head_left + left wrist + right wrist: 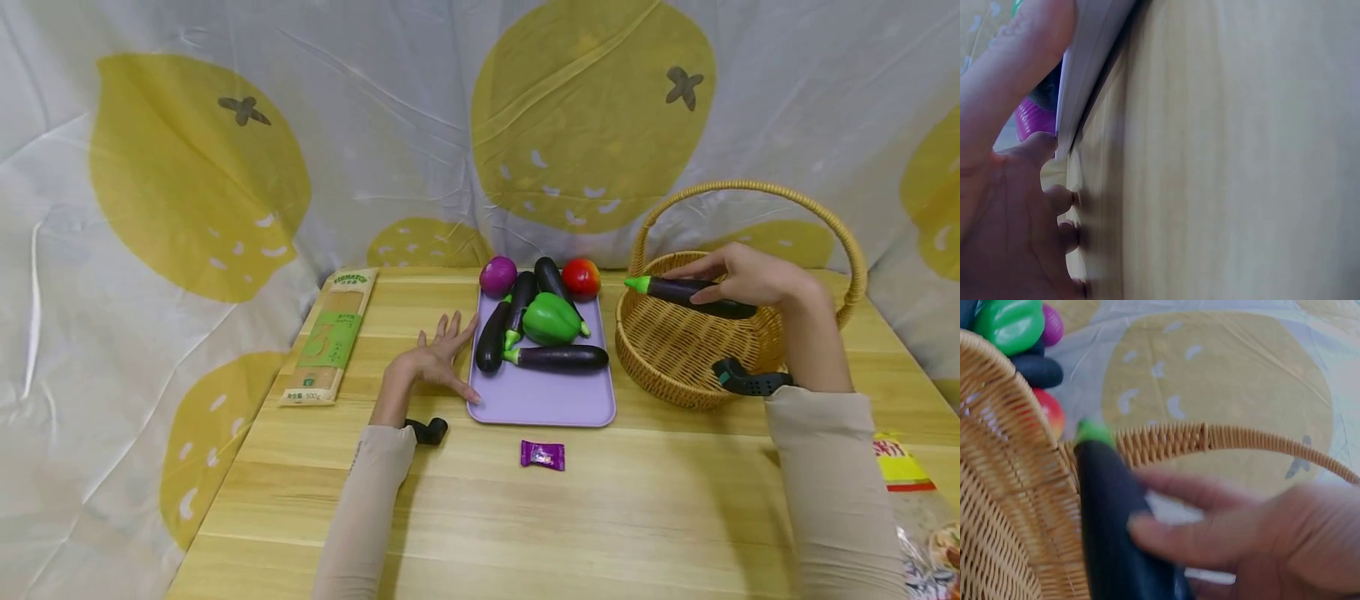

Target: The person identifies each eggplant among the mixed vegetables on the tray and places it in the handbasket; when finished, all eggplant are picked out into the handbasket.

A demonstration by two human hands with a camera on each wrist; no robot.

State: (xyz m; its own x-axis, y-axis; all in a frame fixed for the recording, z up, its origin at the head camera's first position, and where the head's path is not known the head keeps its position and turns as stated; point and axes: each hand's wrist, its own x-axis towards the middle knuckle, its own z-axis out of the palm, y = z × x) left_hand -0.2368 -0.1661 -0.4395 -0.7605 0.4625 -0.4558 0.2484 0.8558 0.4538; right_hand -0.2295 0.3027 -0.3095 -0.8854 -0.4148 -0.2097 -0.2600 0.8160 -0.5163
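Note:
My right hand (753,275) pinches a dark eggplant (675,292) between thumb and fingers, above the wicker basket (633,354). Its green stem end points left in the head view, and the right wrist view shows it beside the basket's rim and handle. With fingers spread, my left hand (435,360) rests at the left edge of a lilac tray (543,408), its thumb and index finger touching the rim. On the tray lie several eggplants (564,358), a green bell pepper (551,320), a purple onion (498,277) and a red round fruit or tomato (582,278).
A small purple wrapped sweet (542,455) lies in front of the tray. To the left is a flat pack of noodles (332,337). A clear food bag (911,500) lies at the right front, partly behind my right sleeve. Behind the table hangs a lemon-print cloth (405,125).

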